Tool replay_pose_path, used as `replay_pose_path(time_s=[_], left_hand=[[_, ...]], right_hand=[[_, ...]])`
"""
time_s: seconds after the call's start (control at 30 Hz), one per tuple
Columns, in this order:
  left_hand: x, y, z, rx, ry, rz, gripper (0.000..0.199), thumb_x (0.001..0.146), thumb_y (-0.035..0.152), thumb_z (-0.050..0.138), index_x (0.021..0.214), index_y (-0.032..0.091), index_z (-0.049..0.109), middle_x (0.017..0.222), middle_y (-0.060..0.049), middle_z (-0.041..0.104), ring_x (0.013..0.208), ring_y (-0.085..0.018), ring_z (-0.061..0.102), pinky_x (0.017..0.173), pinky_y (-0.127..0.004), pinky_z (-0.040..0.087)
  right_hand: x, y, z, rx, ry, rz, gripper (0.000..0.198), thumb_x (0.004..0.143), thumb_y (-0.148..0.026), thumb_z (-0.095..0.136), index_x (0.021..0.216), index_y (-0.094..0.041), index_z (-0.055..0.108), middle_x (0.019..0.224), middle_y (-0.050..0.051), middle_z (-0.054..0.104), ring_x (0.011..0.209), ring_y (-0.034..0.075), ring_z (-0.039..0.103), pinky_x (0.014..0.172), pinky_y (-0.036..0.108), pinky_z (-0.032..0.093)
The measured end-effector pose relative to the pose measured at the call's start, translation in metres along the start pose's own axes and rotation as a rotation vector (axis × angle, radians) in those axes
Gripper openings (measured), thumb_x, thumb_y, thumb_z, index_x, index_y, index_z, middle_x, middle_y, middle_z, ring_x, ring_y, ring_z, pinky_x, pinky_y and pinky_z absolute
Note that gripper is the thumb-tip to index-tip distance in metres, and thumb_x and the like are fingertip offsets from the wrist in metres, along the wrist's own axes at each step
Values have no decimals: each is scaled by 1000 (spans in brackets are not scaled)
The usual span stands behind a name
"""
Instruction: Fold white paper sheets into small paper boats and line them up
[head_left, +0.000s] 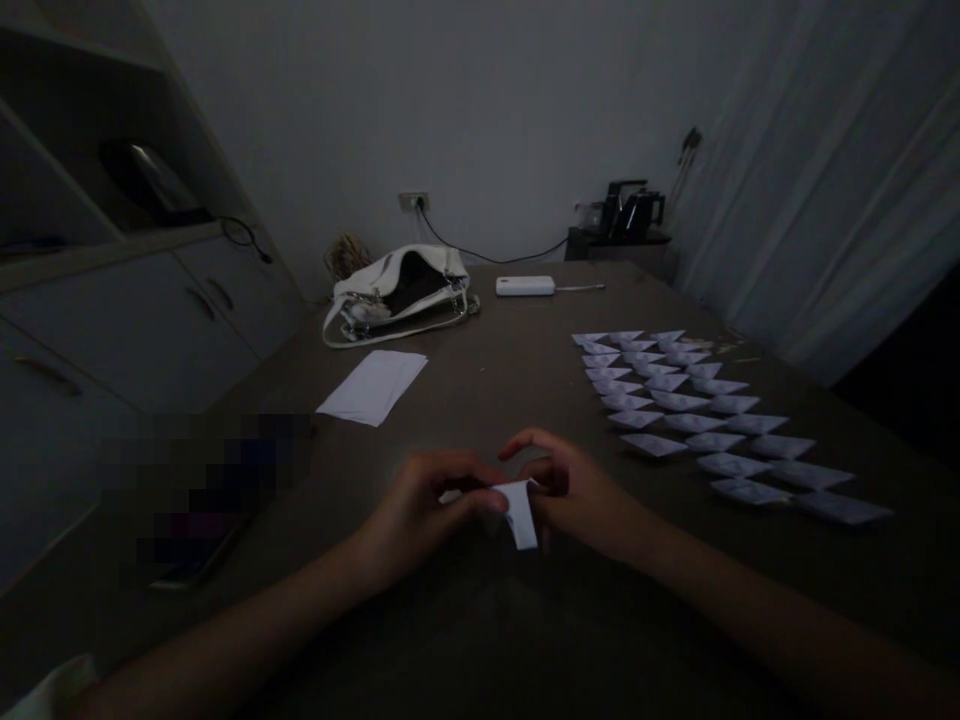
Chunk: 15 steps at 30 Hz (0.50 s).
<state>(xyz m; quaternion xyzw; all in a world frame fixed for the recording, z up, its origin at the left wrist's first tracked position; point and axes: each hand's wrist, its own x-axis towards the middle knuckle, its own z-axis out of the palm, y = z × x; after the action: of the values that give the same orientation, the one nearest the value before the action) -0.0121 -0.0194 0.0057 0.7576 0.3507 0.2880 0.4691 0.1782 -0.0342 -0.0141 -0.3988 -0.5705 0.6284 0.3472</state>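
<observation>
- Dim room, dark table (487,400) filling the frame
- Left hand (420,515) and right hand (577,490) meet at lower centre, each grip pinching a small folded paper (521,510)
- Rows of folded pieces (697,410) lie at right
- White handbag (401,290) gapes open at upper centre, its contents too dark to tell; paper sheets (373,386) lie below it

Dim room: brown table (525,620), grey cabinets (112,330), white curtain (810,200).

Dark brown table (495,400). On it: white handbag (397,292) and white power bank (525,286) at far edge, loose white sheets (373,386) left of centre, folded paper pieces (705,420) in rows on the right (roughly 3 columns).
</observation>
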Motion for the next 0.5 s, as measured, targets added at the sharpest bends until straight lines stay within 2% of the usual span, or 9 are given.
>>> replay_pose_path(time_s=[0.13, 0.23, 0.4, 0.5], left_hand=[[4, -4, -1, -206, 80, -131, 24, 79, 35, 63, 83, 11, 65, 78, -6, 69, 70, -15, 63, 64, -25, 50], [5, -6, -3, -275, 99, -159, 23, 79, 33, 64, 85, 11, 63, 79, -6, 69, 68, -13, 63, 63, -23, 50], [4, -3, -2, -181, 54, -124, 21, 80, 30, 63, 90, 12, 64, 84, -6, 68, 76, -14, 63, 68, -24, 50], [3, 1, -2, -83, 45, -84, 18, 79, 27, 64, 89, 12, 64, 85, -5, 68, 80, -16, 63, 73, -26, 49]], right_hand=[[1, -5, -2, -9, 92, -58, 30, 72, -32, 68, 94, -18, 53, 73, 0, 61, 55, 9, 57, 48, 19, 44], [3, -4, -5, -18, 162, -93, 26, 71, -33, 70, 89, -16, 59, 76, 1, 62, 62, 11, 59, 53, 21, 47], [4, -3, -7, 38, 212, -150, 27, 72, -27, 69, 96, -18, 60, 81, 2, 65, 69, 12, 62, 63, 25, 50], [2, -5, -6, -12, 208, -172, 23, 73, -26, 68, 93, -18, 60, 83, 2, 66, 73, 12, 62, 67, 25, 50]])
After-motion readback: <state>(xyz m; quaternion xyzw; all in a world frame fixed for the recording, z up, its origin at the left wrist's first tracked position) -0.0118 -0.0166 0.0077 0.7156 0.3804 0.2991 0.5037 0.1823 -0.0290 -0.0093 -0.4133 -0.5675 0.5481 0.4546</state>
